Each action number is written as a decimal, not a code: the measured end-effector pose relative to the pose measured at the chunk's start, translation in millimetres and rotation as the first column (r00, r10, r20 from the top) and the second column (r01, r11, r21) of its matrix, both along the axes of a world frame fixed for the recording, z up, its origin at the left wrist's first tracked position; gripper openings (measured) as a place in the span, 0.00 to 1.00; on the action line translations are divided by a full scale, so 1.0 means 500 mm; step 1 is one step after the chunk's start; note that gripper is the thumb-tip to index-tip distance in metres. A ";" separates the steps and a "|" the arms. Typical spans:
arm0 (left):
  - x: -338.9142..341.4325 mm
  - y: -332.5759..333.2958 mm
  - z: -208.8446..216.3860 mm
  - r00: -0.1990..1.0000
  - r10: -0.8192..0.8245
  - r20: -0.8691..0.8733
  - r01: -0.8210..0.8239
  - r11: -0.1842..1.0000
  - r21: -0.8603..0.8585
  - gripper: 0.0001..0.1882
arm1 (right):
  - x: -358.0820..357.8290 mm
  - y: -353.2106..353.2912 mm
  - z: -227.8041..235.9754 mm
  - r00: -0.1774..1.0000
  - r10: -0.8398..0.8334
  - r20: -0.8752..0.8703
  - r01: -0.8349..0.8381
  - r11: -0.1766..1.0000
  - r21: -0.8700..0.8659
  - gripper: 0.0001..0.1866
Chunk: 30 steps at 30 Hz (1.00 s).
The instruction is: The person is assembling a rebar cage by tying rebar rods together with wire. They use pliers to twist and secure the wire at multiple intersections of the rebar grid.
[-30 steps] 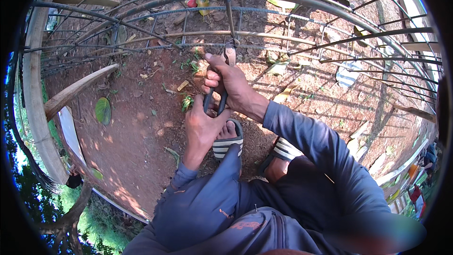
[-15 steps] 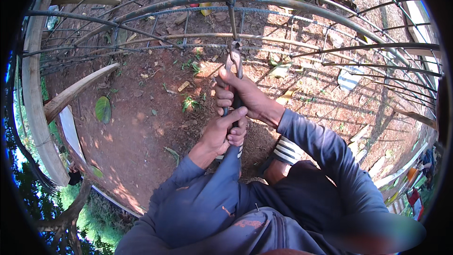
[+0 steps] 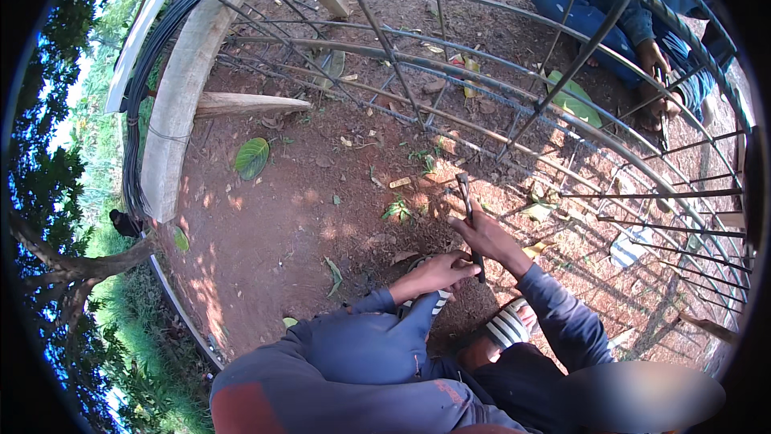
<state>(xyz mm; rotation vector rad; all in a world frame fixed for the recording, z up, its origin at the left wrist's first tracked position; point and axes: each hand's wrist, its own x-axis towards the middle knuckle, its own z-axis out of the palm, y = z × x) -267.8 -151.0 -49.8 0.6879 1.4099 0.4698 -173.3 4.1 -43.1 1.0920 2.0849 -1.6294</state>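
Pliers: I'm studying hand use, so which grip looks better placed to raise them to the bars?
Probably the right grip: it holds the pliers and sits closer to the metal bars. The left grip is lower in the view, near their bottom end.

from here i can't see the middle of the pliers under the right hand; beyond the grip, the top edge cuts off a co-worker.

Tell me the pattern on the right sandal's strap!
The right sandal's strap has white and dark stripes; the head view shows it best.
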 end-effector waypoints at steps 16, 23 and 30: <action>-0.332 0.087 0.261 0.455 0.610 -0.649 -0.203 0.781 0.591 0.13 | 0.077 -0.034 0.051 0.849 0.521 -0.087 -0.389 0.728 0.565 0.13; -0.600 0.190 0.277 -0.089 0.876 -0.473 -0.015 0.474 0.880 0.11 | 0.107 -0.035 0.069 0.864 0.503 -0.011 -0.429 0.747 0.508 0.12; -0.755 0.210 0.171 -0.256 0.639 -0.726 0.017 0.754 0.657 0.21 | 0.111 -0.066 0.087 0.828 0.552 -0.093 -0.448 0.753 0.482 0.12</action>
